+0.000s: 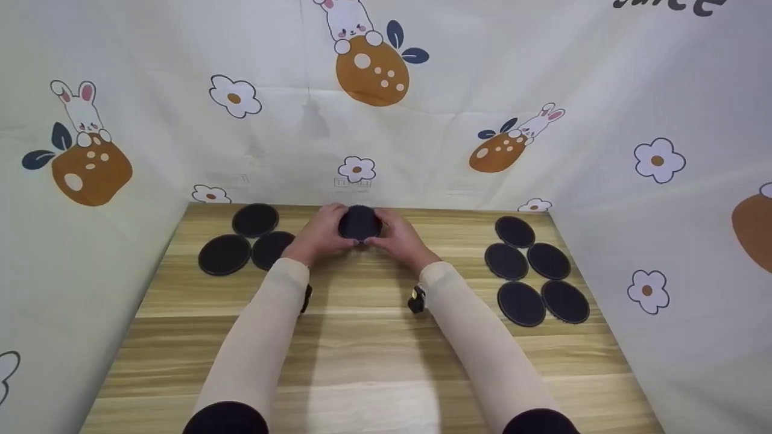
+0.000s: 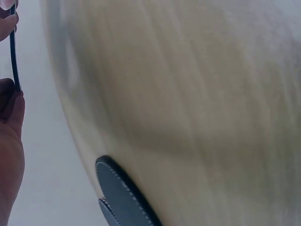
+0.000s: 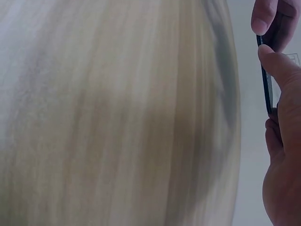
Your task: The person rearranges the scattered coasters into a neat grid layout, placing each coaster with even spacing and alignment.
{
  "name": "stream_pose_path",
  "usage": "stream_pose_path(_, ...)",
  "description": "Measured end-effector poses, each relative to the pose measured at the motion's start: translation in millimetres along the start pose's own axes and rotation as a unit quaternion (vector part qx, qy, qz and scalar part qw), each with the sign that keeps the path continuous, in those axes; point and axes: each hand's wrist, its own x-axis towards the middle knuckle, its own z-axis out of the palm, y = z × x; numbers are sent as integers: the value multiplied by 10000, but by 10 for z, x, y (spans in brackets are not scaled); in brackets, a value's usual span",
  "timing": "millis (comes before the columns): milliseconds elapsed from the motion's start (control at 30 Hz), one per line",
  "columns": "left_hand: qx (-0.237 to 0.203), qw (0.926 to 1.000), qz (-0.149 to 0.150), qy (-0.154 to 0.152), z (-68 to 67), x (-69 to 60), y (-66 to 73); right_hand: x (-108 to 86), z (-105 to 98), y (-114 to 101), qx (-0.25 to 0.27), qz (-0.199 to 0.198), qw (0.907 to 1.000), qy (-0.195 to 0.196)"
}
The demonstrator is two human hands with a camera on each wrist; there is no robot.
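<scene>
Both hands hold one round black coaster (image 1: pixel 360 223) between them near the table's back edge. The left hand (image 1: pixel 324 234) pinches its left side, the right hand (image 1: pixel 400 237) its right side, thumbs at the near edge. In the left wrist view the coaster (image 2: pixel 14 56) appears edge-on, a thin dark disc off the tabletop, with the left hand (image 2: pixel 11 146) at its lower end. From the right wrist, the coaster (image 3: pixel 265 82) again shows edge-on, gripped by the right hand (image 3: pixel 287 141) with the other hand's fingers above.
Three black coasters (image 1: pixel 224 254) lie at the back left of the wooden table (image 1: pixel 368 343), one partly behind the left hand. Several more coasters (image 1: pixel 522 304) lie at the right. A printed cloth (image 1: pixel 289 144) hangs behind and along both sides.
</scene>
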Motion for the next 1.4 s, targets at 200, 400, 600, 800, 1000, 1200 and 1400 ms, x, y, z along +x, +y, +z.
stream_pose_path(200, 74, 10000, -4, -31, 64, 20, -44, 14, 41, 35, -81, 99, 9999, -57)
stream_pose_path(400, 55, 10000, -14, -82, 104, 59, -100, 42, 89, 66, -281, 194, 9993, -173)
stream_pose_path(600, 45, 9997, -125, -202, 128, 71, -109, 26, 112, 72, -198, 413, 9986, -265)
stream_pose_path(800, -17, 9996, -216, -201, 167, 97, -119, 20, 121, 64, -133, 589, 9977, -296)
stream_pose_path(1000, -74, 9989, -357, -308, 187, 125, -121, 19, 132, 58, -87, 546, 9981, -281)
stream_pose_path(1200, -124, 9984, -395, -374, 194, 139, -120, 30, 142, 80, -98, 454, 9987, -225)
stream_pose_path(1400, -136, 9976, -531, -422, 223, 156, -124, 51, 151, 112, -174, 495, 9982, -274)
